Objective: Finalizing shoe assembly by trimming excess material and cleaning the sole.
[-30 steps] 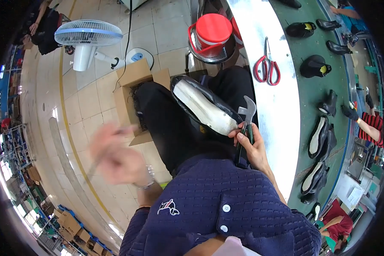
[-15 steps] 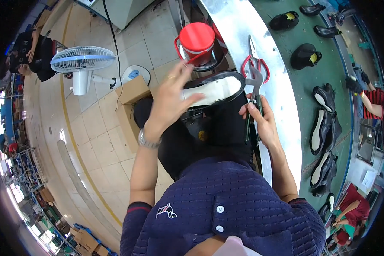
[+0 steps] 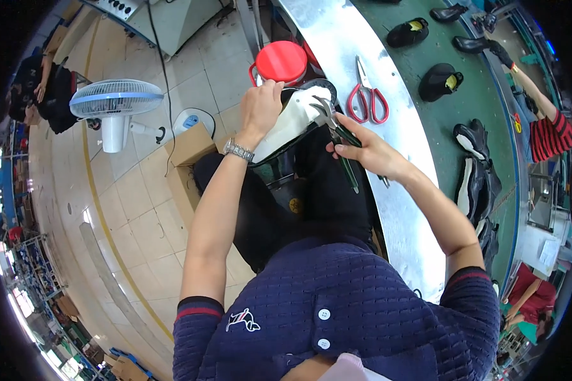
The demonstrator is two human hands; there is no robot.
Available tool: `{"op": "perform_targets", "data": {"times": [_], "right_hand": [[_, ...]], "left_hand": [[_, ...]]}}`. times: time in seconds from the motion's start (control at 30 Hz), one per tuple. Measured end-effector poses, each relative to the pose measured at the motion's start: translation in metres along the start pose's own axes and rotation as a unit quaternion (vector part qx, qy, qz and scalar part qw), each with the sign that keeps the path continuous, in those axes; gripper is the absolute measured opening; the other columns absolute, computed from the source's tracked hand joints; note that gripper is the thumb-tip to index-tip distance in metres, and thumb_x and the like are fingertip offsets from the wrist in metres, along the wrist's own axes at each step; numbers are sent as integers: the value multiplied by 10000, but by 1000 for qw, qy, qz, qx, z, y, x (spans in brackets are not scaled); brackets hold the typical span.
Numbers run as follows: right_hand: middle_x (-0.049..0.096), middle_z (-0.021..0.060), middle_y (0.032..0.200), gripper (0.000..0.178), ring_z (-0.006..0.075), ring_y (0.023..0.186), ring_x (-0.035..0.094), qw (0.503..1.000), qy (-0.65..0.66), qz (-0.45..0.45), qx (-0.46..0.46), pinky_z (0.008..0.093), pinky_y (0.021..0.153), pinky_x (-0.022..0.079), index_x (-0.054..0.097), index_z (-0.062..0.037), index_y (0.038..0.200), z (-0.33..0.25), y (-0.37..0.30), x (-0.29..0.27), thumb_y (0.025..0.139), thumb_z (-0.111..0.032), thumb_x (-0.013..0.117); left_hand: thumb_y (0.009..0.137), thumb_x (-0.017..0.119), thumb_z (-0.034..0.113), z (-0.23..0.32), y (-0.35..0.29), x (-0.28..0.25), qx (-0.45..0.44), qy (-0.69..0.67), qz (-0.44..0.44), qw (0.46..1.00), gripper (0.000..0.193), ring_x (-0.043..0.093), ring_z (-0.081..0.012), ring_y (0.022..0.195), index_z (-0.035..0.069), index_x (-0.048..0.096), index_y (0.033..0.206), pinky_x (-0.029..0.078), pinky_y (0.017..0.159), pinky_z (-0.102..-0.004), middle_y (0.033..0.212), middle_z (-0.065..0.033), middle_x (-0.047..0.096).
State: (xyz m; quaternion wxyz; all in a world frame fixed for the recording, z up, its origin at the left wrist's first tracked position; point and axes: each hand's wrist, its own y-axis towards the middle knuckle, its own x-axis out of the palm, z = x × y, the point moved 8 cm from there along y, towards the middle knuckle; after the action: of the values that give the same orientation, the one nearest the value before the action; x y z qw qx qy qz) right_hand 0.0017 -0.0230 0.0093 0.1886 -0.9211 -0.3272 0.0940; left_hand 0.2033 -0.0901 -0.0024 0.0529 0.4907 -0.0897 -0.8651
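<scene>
A black shoe upper with a white underside [image 3: 287,130] lies sole up across my lap. My left hand [image 3: 260,113], with a metal watch on its wrist, is closed on the shoe's far edge, fingers curled over the rim. Closed round the dark green handles of a pair of lasting pincers [image 3: 342,136] is my right hand [image 3: 374,152]. The pincers' steel jaws meet the white underside near its right end. Whether they grip the edge there cannot be told. Red-handled scissors [image 3: 364,84] rest on the metal table just beyond my right hand.
The shiny metal table [image 3: 403,143] runs along my right. Past it, a green conveyor [image 3: 416,66] carries several black shoes, with a co-worker's striped sleeve [image 3: 553,136] beyond. A red-lidded bucket [image 3: 281,62] stands ahead. To the left are a cardboard box [image 3: 194,143] and a fan [image 3: 114,105].
My left hand has come down onto the shoe's edge. The right hand has moved left and forward, bringing the pincers from beside the shoe onto its underside.
</scene>
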Motion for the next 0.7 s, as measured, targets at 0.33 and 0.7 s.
{"op": "perform_targets", "data": {"times": [0.33,0.7], "right_hand": [[618,82,870,594,147,677,607,957,-214,-120,158,320,622,517,276,-88,1465,-33,22,6,936,-112,544],[622,255,751,572,403,678,624,858,-503,19,-97,464,631,475,364,-63,1409,-44,0,4,888,-117,595]], "left_hand": [[608,856,217,54,-88,3,10,-26,-63,998,1030,488,-372,1163,-63,286,1418,352,1034,-427,1265,-236,525],[642,814,189,58,-103,2,129,32,81,988,784,512,-335,1168,-50,471,1305,391,1011,-426,1239,-196,557]]}}
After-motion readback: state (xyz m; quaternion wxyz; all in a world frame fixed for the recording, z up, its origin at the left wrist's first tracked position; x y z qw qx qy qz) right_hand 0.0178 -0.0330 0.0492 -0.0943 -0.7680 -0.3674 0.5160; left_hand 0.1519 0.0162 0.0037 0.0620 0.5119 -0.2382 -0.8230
